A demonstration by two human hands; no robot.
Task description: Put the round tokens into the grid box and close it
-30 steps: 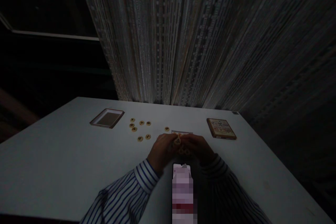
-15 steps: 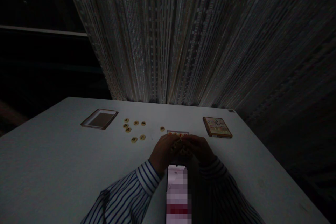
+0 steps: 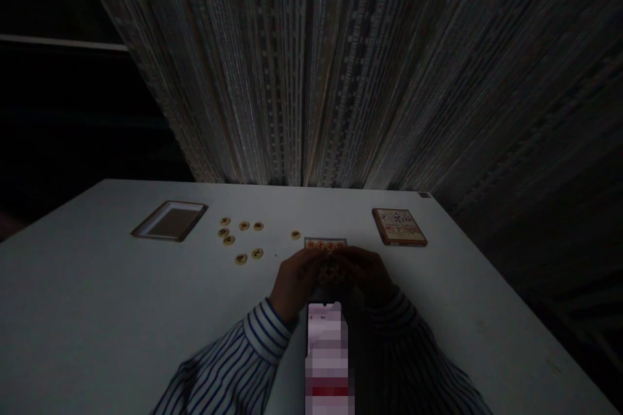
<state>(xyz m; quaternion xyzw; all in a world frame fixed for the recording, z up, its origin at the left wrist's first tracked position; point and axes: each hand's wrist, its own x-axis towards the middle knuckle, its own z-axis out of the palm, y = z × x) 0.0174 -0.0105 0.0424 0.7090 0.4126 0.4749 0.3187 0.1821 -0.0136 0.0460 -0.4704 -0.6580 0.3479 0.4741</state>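
Note:
My left hand (image 3: pixel 294 280) and my right hand (image 3: pixel 368 274) meet with bent fingers over a small tray (image 3: pixel 306 242) in the middle of the table. Along its far side lies a row of round Chinese chess pieces with red characters (image 3: pixel 326 245). More pieces (image 3: pixel 329 274) show dimly in the shadow beneath my palms. Both sets of fingertips come together at the pieces, and what they grip is too dark to make out. One loose piece (image 3: pixel 295 234) lies just beyond my left hand.
Several loose Chinese chess pieces (image 3: pixel 244 225) lie to the left. A shallow open box part (image 3: pixel 195 225) stands further left, and a printed box lid (image 3: pixel 400 227) at right. Close to me, a lit phone (image 3: pixel 325 337) lies between my forearms. A string curtain (image 3: pixel 292 78) hangs behind the white table (image 3: pixel 97 298).
The view has shifted slightly, so the loose pieces and box part appear further left. My hands stay at the tray, and more of its red-character row shows.

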